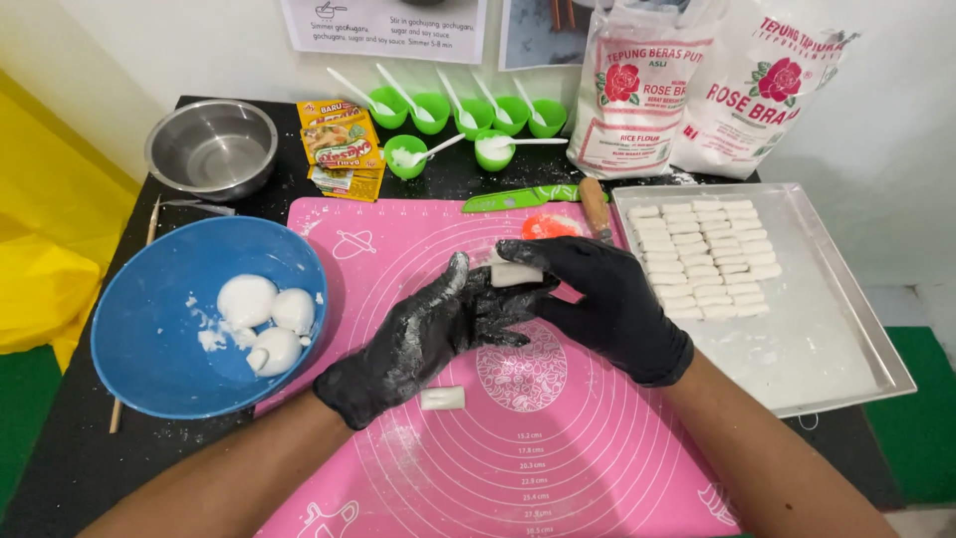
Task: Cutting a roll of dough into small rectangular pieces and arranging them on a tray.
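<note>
Both gloved hands meet over the pink mat (558,448): right hand (607,304) has fingers closed on a short white dough piece (516,274), left hand (428,334) sits flat against it, fingers loosely extended, gripping nothing. To shape it well, I'd keep pressure light and even so the ends stay square and it matches the rows on the tray (827,349); left glove is already floured, which should limit sticking. A second piece (442,399) lies on the mat below the left hand, and three dough balls sit in the blue bowl (149,349).
</note>
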